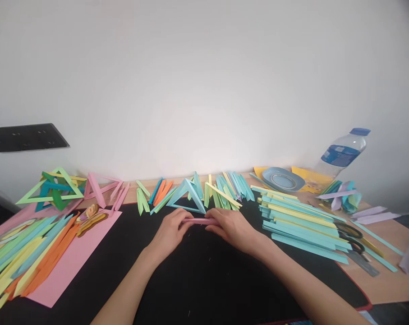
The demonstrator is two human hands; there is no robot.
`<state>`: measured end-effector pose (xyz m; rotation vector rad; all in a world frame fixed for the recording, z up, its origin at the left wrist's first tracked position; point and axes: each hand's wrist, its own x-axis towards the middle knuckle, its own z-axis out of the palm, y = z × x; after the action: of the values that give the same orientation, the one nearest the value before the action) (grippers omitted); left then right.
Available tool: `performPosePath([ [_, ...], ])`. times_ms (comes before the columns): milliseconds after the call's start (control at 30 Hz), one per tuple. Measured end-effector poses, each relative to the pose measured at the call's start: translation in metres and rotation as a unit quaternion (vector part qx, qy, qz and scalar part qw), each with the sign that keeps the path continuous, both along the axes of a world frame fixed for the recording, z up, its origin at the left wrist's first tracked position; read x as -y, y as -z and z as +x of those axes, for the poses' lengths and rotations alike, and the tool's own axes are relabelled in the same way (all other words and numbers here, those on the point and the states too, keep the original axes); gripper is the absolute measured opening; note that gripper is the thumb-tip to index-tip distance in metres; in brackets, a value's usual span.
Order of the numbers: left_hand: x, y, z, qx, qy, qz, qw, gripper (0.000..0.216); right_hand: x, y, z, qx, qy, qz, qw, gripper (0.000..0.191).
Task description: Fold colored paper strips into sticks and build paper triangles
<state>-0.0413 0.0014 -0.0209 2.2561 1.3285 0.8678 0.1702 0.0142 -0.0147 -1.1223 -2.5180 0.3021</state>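
- The left hand point(171, 228) is pinching one end of a folded pink strip point(198, 221) between its fingers.
- The right hand point(234, 226) is gripping the other end with narrowed fingers.
- The strip is spanning the hands over a black mat point(204, 282), near a blue paper triangle point(195, 195).

The left hand point(170, 228) and right hand point(233, 227) pinch a pink paper strip point(199, 221) between them above a black mat point(197, 280). Just beyond the hands is a light-blue folded triangle point(195, 196); blue and yellow strips point(302, 229) lie to their right, a pink sheet point(80, 255) to their left.
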Motion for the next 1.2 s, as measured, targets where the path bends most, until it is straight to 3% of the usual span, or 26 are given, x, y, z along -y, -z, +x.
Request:
performPosePath([
  [133,-0.004,-0.004,-0.006,0.065,-0.048,-0.016,0.997,0.015,-0.013,0.005,-0.014,-0.040,-0.014,0.042,0.998,0.014],
  [300,-0.006,0.001,-0.009,-0.006,0.001,-0.020,1.000,0.020,-0.016,0.023,-0.009,-0.054,-0.058,0.054,0.995,0.025],
  [533,-0.008,-0.012,-0.015,0.012,-0.074,-0.082,0.994,0.021,-0.022,0.026,0.002,-0.067,-0.062,0.062,0.994,0.031],
  [600,-0.007,-0.014,-0.014,0.010,-0.067,-0.098,0.993,0.021,-0.022,0.027,0.001,-0.076,-0.070,0.048,0.993,0.032],
  [733,-0.006,-0.013,-0.012,-0.008,-0.012,-0.126,0.992,0.025,-0.019,0.026,0.000,-0.089,-0.093,0.001,0.992,0.027],
  [867,-0.007,-0.018,-0.016,0.059,-0.039,-0.205,0.976,0.024,-0.020,0.017,0.003,-0.155,-0.071,-0.106,0.980,0.026],
  [1033,-0.007,-0.026,-0.022,0.210,-0.045,-0.257,0.942,0.026,-0.024,0.005,0.009,-0.277,-0.015,-0.287,0.917,0.032],
  [1200,-0.008,-0.024,-0.025,0.265,-0.037,-0.305,0.914,0.027,-0.028,0.002,0.012,-0.340,-0.009,-0.342,0.876,0.035],
])
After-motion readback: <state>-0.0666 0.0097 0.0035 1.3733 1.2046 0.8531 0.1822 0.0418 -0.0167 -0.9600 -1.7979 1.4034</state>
